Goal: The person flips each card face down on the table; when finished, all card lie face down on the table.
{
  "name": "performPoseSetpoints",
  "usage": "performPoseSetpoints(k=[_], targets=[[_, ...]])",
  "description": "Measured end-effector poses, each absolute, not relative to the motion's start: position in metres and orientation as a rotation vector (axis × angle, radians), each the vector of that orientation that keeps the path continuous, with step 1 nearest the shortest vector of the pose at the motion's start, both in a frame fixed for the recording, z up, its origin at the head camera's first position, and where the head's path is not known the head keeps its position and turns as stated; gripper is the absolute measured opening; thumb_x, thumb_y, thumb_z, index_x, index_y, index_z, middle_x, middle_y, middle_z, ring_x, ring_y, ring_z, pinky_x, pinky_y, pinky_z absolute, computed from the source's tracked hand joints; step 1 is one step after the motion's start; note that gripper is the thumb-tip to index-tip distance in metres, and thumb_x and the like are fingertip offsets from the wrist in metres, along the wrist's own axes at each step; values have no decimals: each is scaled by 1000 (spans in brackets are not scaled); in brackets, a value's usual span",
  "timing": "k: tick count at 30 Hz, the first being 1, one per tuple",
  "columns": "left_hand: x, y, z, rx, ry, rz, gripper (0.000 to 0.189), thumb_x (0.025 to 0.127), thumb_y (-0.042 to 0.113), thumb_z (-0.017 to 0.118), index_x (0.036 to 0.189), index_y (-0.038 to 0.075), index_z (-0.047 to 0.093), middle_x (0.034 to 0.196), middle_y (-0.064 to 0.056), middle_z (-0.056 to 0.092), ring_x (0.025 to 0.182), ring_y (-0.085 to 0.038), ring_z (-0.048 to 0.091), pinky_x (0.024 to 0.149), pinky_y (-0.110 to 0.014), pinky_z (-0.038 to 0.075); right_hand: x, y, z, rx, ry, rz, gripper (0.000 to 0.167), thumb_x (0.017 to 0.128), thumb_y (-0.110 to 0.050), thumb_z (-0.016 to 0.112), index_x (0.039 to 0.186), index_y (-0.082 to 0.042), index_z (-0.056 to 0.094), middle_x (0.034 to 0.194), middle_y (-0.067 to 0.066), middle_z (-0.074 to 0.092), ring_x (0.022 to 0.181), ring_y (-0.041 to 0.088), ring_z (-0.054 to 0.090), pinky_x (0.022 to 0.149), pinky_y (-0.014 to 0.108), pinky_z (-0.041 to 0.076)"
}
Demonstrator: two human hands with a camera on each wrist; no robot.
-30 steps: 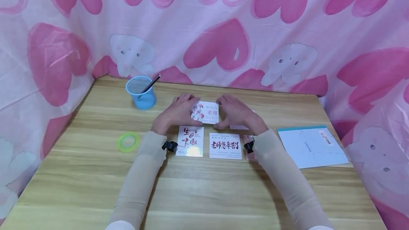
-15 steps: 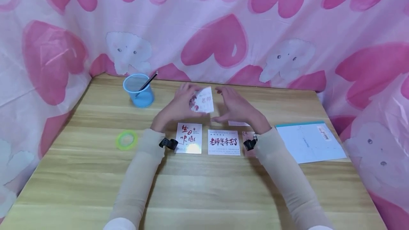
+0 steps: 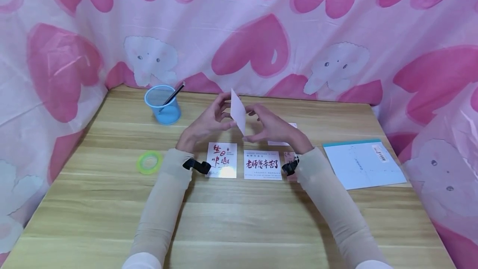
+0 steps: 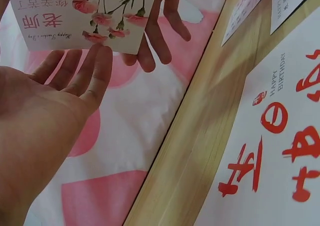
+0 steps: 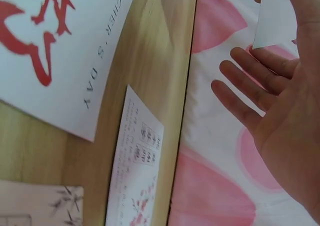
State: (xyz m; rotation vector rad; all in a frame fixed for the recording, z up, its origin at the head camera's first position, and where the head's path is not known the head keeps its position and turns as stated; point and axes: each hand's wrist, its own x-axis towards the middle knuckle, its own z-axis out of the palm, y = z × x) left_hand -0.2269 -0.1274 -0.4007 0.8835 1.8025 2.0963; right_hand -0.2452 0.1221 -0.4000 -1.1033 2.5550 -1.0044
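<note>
A floral greeting card (image 3: 237, 112) is held up off the table, tilted nearly on edge, its plain side toward the head camera. The left wrist view shows its printed carnations (image 4: 102, 21). My left hand (image 3: 209, 123) holds the card's left side between thumb and fingers. From the right, my right hand (image 3: 275, 128) pinches its edges, with the thumb at the low corner. Below the hands lie a birthday card (image 3: 221, 160), a white card with red lettering (image 3: 262, 165) and a pink card (image 3: 290, 166). Another card (image 5: 134, 166) is partly covered by the right hand.
A blue mesh cup (image 3: 164, 113) holding a dark pen (image 3: 174, 96) stands at the back left. Nearer lies a roll of green tape (image 3: 149, 162). A white pad (image 3: 364, 165) with a teal edge is at right. A heart-patterned curtain (image 3: 250, 49) hangs behind.
The floral card has been lifted from the table and turned from printed side up to nearly upright, plain side showing. Both hands have risen with it, and the right one has touched it again.
</note>
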Motion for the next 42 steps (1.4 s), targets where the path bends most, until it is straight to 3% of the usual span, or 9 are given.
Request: performPoseSetpoints(k=[6, 12, 17, 21, 26, 31, 36, 42], targets=[[-221, -133, -391, 863, 1960, 1994, 93, 83, 0, 75, 154, 15, 16, 144, -17, 34, 125, -35, 42, 102, -55, 34, -244, 124, -397, -1033, 2675, -831, 91, 69, -50, 85, 142, -16, 42, 137, -2, 45, 125, 23, 44, 100, 46, 41], [-216, -149, -387, 646, 2386, 1537, 87, 79, 29, 84, 149, 18, 33, 141, -5, 41, 123, -33, 44, 98, -50, 42, -247, 136, -393, -1006, 2694, -638, 93, 70, -43, 87, 144, -11, 41, 138, 5, 46, 125, 23, 43, 103, 45, 38], [-231, -150, -415, 641, 2689, 957, 92, 72, 46, 85, 146, 13, 40, 145, -5, 36, 131, -26, 33, 108, -46, 30, -252, 144, -405, -969, 2681, -583, 95, 69, -48, 86, 146, -11, 43, 138, 7, 44, 127, 24, 40, 106, 46, 35], [-231, -140, -421, 622, 2688, 783, 91, 74, 42, 84, 147, 11, 38, 153, -12, 25, 139, -30, 21, 112, -53, 15, -253, 146, -416, -929, 2687, -530, 94, 67, -53, 86, 144, -14, 48, 136, 4, 44, 126, 23, 38, 107, 46, 33], [-231, -135, -424, 593, 2673, 746, 93, 74, 43, 84, 149, 12, 38, 157, -14, 17, 143, -32, 11, 112, -58, 7, -253, 149, -420, -910, 2701, -480, 94, 66, -54, 86, 143, -14, 50, 137, 3, 44, 128, 22, 36, 109, 46, 30], [-230, -132, -425, 584, 2644, 765, 97, 73, 45, 84, 151, 11, 35, 158, -15, 16, 144, -32, 10, 113, -57, 4, -249, 154, -418, -910, 2696, -454, 96, 67, -57, 85, 144, -12, 48, 138, 5, 43, 129, 24, 36, 108, 48, 31], [-227, -134, -422, 584, 2657, 791, 106, 74, 59, 78, 154, 13, 28, 159, -14, 15, 145, -32, 9, 111, -62, 10, -239, 176, -405, -856, 2688, -533, 100, 69, -58, 82, 149, -14, 41, 147, 7, 37, 135, 28, 32, 108, 54, 31], [-223, -120, -412, 716, 2714, 836, 92, 82, 60, 69, 151, 10, 35, 156, -13, 26, 143, -30, 19, 109, -63, 14, -238, 223, -394, -727, 2759, -449, 93, 69, -48, 87, 145, -11, 46, 147, 12, 40, 134, 34, 33, 105, 57, 32]])
